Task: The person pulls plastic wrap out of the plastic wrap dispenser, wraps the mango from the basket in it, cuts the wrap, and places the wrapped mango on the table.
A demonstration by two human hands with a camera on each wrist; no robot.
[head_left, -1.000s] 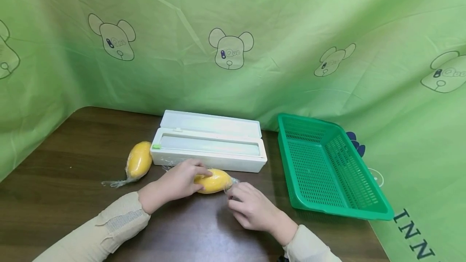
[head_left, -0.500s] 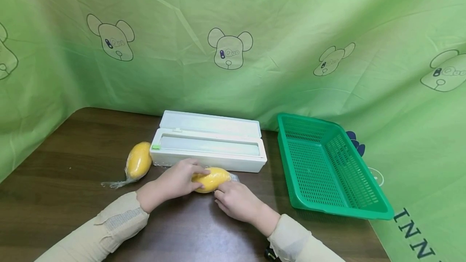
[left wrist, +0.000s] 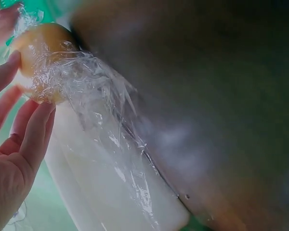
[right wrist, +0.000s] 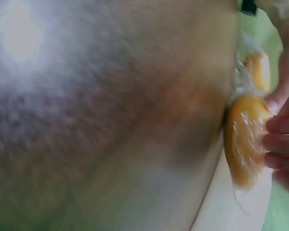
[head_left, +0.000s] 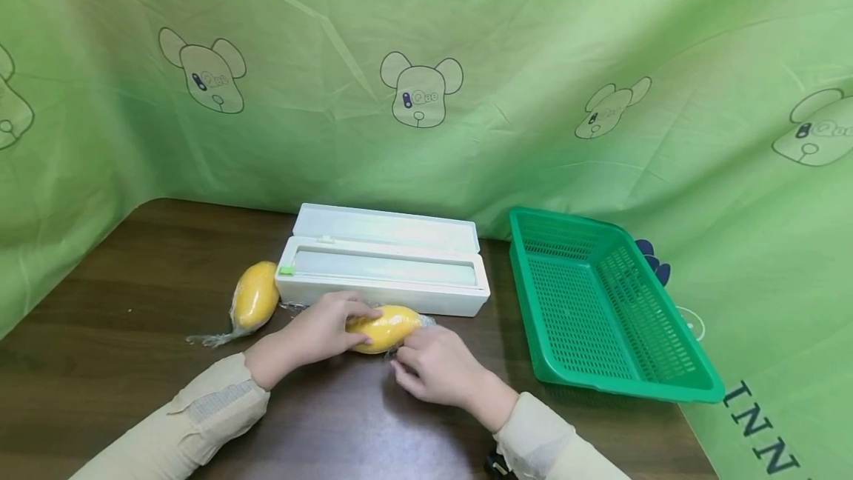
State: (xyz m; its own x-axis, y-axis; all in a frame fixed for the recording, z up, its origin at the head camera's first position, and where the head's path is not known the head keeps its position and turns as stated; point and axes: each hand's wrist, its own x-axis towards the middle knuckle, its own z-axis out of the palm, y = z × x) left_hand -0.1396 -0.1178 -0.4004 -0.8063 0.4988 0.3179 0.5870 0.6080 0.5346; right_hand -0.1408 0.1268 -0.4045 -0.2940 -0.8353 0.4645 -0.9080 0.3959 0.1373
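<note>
A yellow mango lies on the table in clear cling film. My left hand grips its left end, thumb in front and fingers behind. In the left wrist view, loose cling film trails from the mango near the left hand. At the mango's right end, my right hand has its fingers curled and pinches the film. The right wrist view has the right hand's fingers against the wrapped mango; the thumb is hidden there. A second wrapped mango, its film tail twisted, lies to the left.
Right behind the hands stands a white cling film box, its lid raised and a roll inside. A green slotted basket is at the right. Green fabric hangs behind the brown table.
My right hand has shifted left and closer to the mango from the film at its right end. The mango and left hand have slid slightly left. Box and basket stay put.
</note>
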